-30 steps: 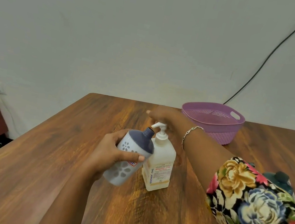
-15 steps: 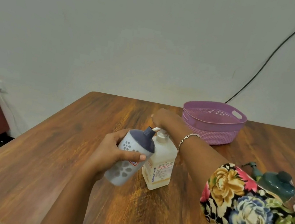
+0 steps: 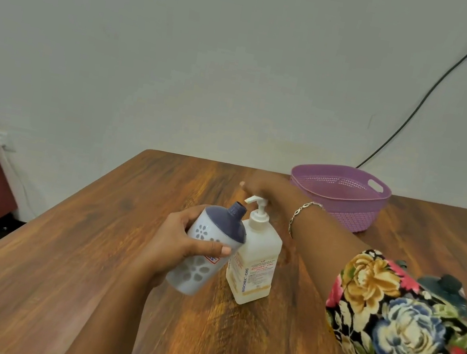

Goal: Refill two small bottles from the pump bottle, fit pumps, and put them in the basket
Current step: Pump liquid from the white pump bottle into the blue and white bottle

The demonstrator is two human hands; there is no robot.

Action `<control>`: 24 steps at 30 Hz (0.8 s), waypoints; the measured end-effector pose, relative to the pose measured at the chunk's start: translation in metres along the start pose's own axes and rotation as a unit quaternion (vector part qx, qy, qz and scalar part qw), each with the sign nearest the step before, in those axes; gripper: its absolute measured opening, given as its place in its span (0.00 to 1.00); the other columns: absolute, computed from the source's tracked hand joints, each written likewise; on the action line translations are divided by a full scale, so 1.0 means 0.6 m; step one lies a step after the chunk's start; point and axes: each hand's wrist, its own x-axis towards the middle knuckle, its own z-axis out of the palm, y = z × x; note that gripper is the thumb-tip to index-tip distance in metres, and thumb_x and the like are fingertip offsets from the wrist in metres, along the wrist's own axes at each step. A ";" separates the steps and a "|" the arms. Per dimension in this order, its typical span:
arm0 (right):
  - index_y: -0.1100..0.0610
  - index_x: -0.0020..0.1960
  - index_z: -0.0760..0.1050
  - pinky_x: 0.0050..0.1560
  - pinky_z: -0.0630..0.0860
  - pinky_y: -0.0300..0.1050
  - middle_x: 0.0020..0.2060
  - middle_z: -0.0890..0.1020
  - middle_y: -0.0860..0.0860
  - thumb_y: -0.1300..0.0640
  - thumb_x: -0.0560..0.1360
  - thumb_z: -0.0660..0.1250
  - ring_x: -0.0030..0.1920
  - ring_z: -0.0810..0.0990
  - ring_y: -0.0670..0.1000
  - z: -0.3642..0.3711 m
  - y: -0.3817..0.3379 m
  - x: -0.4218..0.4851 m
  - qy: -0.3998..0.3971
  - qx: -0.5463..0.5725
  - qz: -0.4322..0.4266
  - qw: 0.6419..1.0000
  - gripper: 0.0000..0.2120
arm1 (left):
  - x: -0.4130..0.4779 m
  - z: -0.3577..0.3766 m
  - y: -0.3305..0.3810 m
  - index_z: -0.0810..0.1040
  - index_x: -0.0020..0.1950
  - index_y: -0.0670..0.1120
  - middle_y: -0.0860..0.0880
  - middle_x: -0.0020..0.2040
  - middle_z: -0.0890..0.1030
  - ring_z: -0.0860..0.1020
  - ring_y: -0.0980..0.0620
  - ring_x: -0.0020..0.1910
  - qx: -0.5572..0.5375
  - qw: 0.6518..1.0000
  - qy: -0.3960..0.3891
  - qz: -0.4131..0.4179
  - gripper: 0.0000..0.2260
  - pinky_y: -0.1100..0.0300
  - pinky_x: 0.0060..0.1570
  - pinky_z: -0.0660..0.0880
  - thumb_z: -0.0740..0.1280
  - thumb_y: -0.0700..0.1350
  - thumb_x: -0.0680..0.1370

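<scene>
Head view: my left hand [image 3: 172,242] grips one tilted small bottle [image 3: 194,272]; one pump bottle [image 3: 259,252] at its 3 o'clock; my right hand [image 3: 271,184] is blurred, grip unclear; one basket [image 3: 349,214].

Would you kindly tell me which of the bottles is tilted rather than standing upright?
The flower-patterned small bottle with the navy top, gripped by the left hand, is tilted; the white pump bottle stands upright on the table.
</scene>
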 end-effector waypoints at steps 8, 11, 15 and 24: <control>0.64 0.34 0.68 0.33 0.69 0.41 0.30 0.69 0.55 0.66 0.78 0.54 0.28 0.66 0.50 0.027 0.011 0.000 0.035 0.025 0.064 0.997 0.14 | -0.003 0.008 0.000 0.79 0.55 0.48 0.45 0.44 0.84 0.83 0.50 0.38 -0.007 1.000 -0.002 -0.007 0.27 0.62 0.33 0.77 0.79 0.43 0.57; 0.62 0.32 0.68 0.41 0.69 0.47 0.31 0.70 0.55 0.65 0.78 0.54 0.30 0.68 0.51 0.027 0.008 0.001 0.053 0.087 0.073 0.992 0.16 | -0.001 0.010 0.002 0.79 0.54 0.48 0.46 0.42 0.84 0.83 0.51 0.37 -0.008 1.000 -0.004 -0.007 0.24 0.63 0.33 0.77 0.76 0.43 0.58; 0.60 0.46 0.73 0.38 0.72 0.45 0.39 0.75 0.56 0.61 0.79 0.57 0.35 0.71 0.52 0.007 0.007 0.002 0.027 0.171 0.022 0.985 0.06 | 0.001 0.011 0.005 0.78 0.54 0.49 0.47 0.43 0.84 0.83 0.51 0.37 0.004 1.000 -0.008 -0.012 0.25 0.63 0.33 0.77 0.76 0.46 0.58; 0.66 0.54 0.75 0.44 0.70 0.47 0.49 0.79 0.62 0.62 0.80 0.53 0.39 0.74 0.56 0.009 0.005 0.001 0.040 0.145 0.046 0.988 0.13 | -0.002 0.013 0.007 0.79 0.53 0.48 0.47 0.42 0.84 0.83 0.51 0.37 0.003 1.000 -0.003 -0.012 0.24 0.63 0.33 0.77 0.76 0.45 0.58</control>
